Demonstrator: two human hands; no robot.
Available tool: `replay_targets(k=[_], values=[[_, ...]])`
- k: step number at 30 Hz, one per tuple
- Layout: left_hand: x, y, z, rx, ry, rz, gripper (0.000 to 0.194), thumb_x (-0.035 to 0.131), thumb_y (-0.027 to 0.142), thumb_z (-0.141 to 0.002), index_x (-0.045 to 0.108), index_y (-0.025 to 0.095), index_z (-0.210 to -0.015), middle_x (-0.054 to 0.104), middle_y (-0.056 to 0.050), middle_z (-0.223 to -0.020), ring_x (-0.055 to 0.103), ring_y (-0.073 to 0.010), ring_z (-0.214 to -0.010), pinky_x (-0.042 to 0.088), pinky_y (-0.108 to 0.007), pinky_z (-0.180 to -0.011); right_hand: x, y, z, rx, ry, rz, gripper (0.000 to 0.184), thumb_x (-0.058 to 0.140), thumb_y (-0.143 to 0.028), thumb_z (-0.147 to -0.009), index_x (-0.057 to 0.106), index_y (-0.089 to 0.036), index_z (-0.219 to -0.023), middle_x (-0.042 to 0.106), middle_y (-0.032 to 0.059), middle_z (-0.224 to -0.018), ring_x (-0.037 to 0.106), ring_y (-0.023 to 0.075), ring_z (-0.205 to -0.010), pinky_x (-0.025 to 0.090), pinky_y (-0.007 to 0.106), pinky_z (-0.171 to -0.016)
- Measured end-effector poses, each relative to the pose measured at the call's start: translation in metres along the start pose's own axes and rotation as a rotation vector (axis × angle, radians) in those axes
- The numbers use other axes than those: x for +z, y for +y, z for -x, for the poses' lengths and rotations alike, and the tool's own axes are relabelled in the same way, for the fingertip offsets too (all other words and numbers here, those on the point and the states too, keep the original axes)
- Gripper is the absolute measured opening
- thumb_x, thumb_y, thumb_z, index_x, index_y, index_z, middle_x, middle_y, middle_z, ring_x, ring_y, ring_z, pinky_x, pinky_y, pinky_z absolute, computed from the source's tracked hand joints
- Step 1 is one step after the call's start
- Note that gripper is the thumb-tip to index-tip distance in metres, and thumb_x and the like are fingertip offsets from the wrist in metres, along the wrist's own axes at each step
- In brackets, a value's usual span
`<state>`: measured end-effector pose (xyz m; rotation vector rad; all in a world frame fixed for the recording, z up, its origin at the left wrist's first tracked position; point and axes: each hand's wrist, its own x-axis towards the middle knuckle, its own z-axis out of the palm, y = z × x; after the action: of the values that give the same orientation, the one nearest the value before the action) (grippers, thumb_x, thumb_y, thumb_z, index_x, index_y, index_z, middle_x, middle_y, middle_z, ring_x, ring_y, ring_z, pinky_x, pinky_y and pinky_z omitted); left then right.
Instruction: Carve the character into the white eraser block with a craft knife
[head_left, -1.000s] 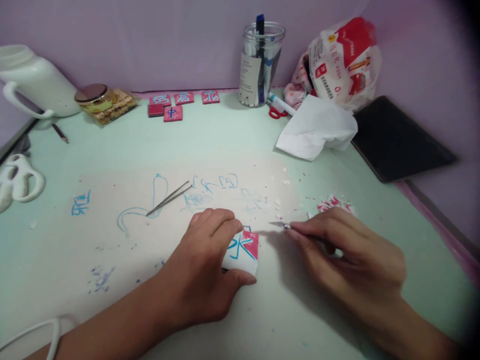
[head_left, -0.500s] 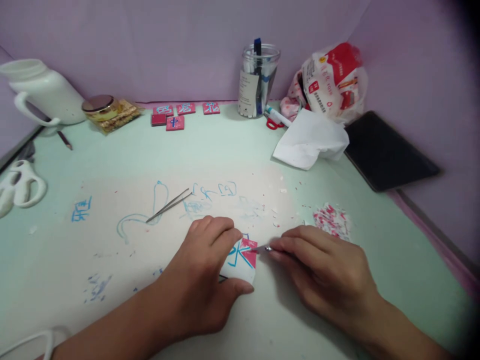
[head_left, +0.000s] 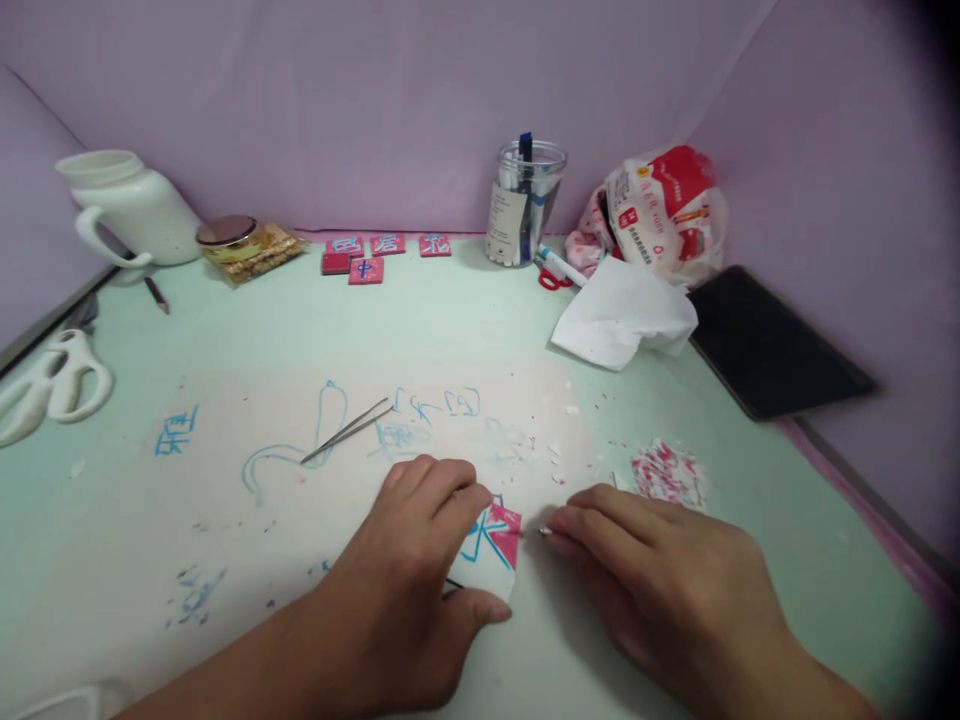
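Note:
My left hand (head_left: 427, 580) pins a small square tile (head_left: 501, 555) between thumb and fingers on the tabletop. White covers part of its face, a red patch shows at the upper right, and blue strokes of a character run across it. The tile's left part is hidden under my fingers. To its right, my right hand (head_left: 667, 580) pinches a slim metal carving knife (head_left: 544, 531). Its blurred blade points at the tile's right edge, slightly apart from it. Tweezers (head_left: 341, 435) lie beyond my left hand.
Red and white shavings (head_left: 667, 475) are piled at right. Red tiles (head_left: 366, 270) sit at the back near a glass jar of pens (head_left: 517, 215). Crumpled paper (head_left: 622, 315) and a black tablet (head_left: 780, 345) lie right; white scissors (head_left: 67, 385) and a white jug (head_left: 139, 215) stand left.
The knife has drawn back to the right, off the tile's red patch. My left hand keeps its hold on the tile. The whole view has shifted, so everything appears lower.

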<state>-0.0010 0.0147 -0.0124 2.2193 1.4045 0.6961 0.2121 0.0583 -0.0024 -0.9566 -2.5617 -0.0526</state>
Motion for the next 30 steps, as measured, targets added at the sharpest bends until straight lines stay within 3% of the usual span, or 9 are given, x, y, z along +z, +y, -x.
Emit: replay_targets(k=[30], values=[[-0.0003, 0.0022, -0.0001, -0.030, -0.009, -0.012, 0.038, 0.068, 0.022, -0.071, 0.050, 0.017, -0.104, 0.053, -0.011, -0.112, 0.049, -0.0288, -0.101, 0.040, -0.051, -0.091, 0.0005, 0.0000, 0.0002, 0.020, -0.056, -0.018, 0.018, 0.049, -0.018, -0.086, 0.066, -0.023, -0.083, 0.063, -0.0024, -0.069, 0.058, 0.0138, -0.054, 0.032, 0.029, -0.047]])
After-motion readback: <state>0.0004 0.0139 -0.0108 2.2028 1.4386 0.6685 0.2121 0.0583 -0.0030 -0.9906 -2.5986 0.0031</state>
